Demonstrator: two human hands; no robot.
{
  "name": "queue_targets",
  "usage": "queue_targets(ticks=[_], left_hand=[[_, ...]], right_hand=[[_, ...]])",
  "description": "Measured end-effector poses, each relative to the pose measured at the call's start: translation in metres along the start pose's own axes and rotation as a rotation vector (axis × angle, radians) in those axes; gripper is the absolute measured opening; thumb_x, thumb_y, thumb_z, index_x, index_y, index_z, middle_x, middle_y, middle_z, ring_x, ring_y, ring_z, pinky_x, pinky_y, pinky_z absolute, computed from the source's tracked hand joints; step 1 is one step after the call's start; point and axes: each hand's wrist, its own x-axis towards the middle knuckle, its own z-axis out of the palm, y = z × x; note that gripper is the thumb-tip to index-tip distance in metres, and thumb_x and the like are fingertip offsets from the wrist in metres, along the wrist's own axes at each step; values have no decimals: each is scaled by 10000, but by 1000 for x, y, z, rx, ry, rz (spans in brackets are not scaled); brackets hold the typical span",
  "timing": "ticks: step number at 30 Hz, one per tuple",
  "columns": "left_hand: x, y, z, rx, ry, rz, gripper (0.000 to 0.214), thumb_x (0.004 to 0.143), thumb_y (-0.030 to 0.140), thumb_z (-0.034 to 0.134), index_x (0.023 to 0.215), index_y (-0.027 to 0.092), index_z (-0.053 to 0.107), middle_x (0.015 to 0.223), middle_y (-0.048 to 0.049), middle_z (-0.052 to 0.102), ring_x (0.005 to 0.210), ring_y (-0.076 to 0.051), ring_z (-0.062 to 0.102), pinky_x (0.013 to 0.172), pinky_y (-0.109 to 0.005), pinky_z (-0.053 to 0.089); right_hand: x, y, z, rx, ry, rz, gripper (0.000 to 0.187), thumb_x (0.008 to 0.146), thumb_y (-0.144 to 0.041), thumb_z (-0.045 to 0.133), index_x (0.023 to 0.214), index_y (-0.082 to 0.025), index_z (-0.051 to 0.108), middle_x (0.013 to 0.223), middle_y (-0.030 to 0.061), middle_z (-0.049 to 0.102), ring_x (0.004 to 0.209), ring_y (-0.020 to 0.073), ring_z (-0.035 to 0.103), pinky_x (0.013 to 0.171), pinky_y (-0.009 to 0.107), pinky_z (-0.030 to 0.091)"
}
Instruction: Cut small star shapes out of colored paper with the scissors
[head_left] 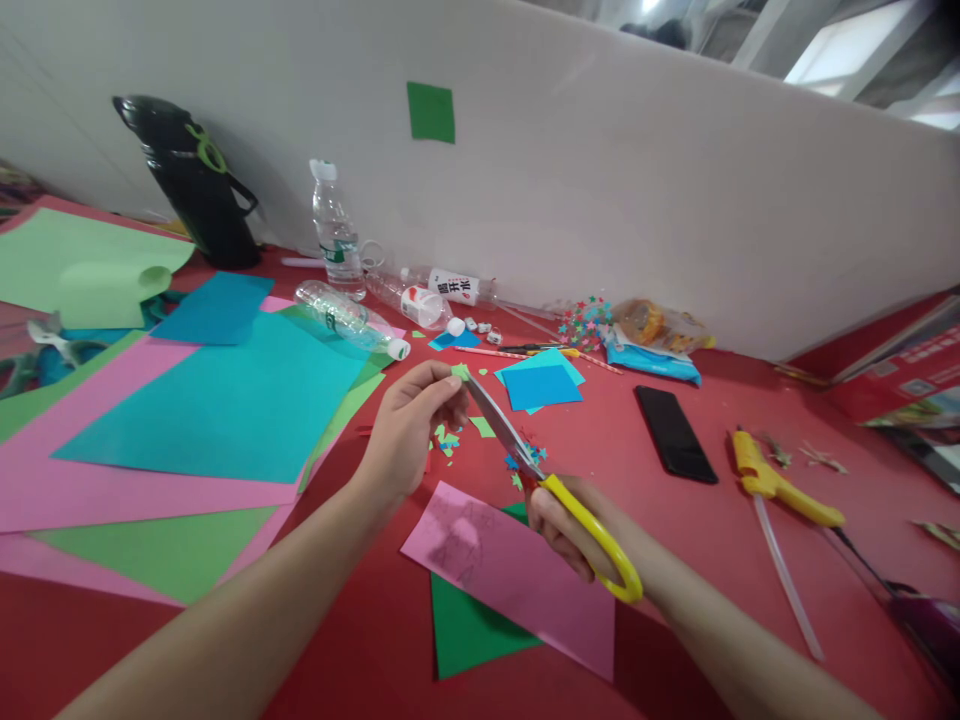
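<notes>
Between its thumb and fingers my left hand (409, 425) pinches a small light-green paper piece (460, 371). My right hand (566, 525) is closed around the yellow handles of a pair of scissors (510, 430). Their blade tips reach up to the green piece, and the blades look nearly closed. Under the hands lie light-green scraps (482, 427) and small red, blue and green paper stars (534, 455). A pink paper strip (517, 585) with faint pencilled star outlines rests on a dark green sheet (476, 630) below my right hand.
Large coloured sheets (225, 410) cover the left side. Plastic bottles (337, 235) and a black flask (191, 185) stand or lie by the white partition. Blue paper squares (541, 386), a snack bag (656, 340), a phone (675, 435) and a yellow glue gun (784, 480) are rightward.
</notes>
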Motion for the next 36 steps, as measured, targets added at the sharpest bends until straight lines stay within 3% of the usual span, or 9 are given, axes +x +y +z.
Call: queue_targets(ticks=[7, 21, 28, 36], left_hand=[[1, 1, -2, 14, 0, 6, 110, 823, 176, 591, 714, 185, 606, 598, 31, 603, 515, -73, 523, 503, -188, 420], [4, 2, -6, 11, -8, -10, 124, 820, 182, 609, 696, 181, 611, 585, 28, 602, 494, -83, 529, 471, -203, 415], [3, 2, -5, 47, -58, -1, 118, 811, 182, 628, 693, 184, 614, 584, 40, 600, 475, -69, 528, 471, -196, 411], [3, 1, -6, 63, -40, -23, 113, 793, 222, 652, 695, 188, 608, 580, 39, 602, 470, -77, 526, 454, -205, 384]], right_hand=[[-4, -6, -1, -45, 29, -8, 479, 792, -680, 508, 677, -224, 416, 393, -126, 283, 286, 41, 247, 264, 149, 242], [-3, -3, 0, -37, 29, -11, 433, 816, -618, 531, 671, -230, 404, 404, -126, 269, 297, 46, 238, 263, 155, 226], [1, 7, -3, 21, -31, -55, 454, 842, -643, 499, 696, -220, 426, 445, -107, 329, 320, 51, 301, 279, 145, 255], [-2, 2, -3, -14, 13, -21, 455, 852, -633, 495, 670, -222, 422, 436, -116, 272, 316, 48, 219, 259, 152, 231]])
